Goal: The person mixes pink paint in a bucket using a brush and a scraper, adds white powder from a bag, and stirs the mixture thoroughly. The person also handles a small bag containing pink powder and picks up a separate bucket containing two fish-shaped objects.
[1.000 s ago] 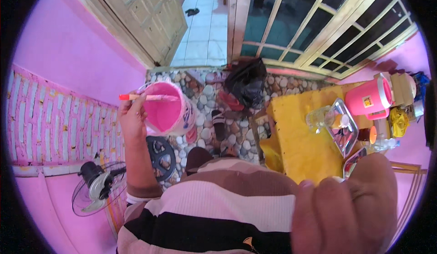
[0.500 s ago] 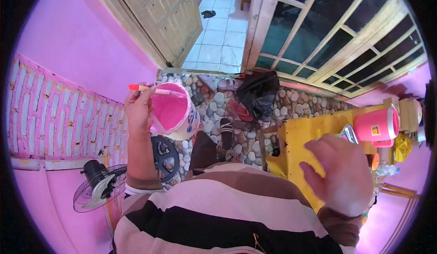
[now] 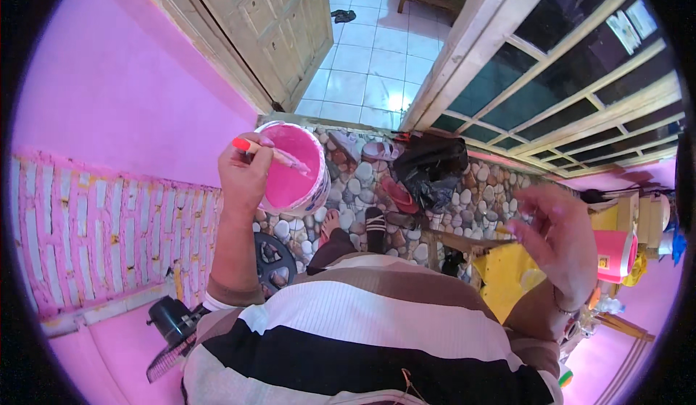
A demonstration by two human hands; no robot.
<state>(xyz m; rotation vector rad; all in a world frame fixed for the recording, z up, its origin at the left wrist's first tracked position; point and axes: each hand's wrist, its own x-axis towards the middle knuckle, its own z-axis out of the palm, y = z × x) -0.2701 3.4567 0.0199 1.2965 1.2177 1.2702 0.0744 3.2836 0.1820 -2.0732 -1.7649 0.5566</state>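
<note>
My left hand (image 3: 243,176) is closed round a paintbrush (image 3: 288,160) with a bright orange-red handle end. The brush's bristles reach over the mouth of a white bucket (image 3: 317,196), whose inside is coated with pink paint. The hand is at the bucket's left rim; whether it also touches the rim, I cannot tell. My right hand (image 3: 558,231) is raised in front of the yellow-topped table (image 3: 507,278), empty, its fingers apart and loosely bent.
Sandals (image 3: 399,195) and a black plastic bag (image 3: 433,169) lie on the pebble-patterned floor (image 3: 355,180). A black fan (image 3: 170,321) stands at lower left. Beyond the open wooden door (image 3: 272,28) is white tile. A pink jug (image 3: 612,253) stands on the right. Windows line the far right.
My view has shifted. My left hand with the paintbrush has moved slightly right, its bristles lower over the bucket. My right hand has moved up and away from my body, fingers more bent.
</note>
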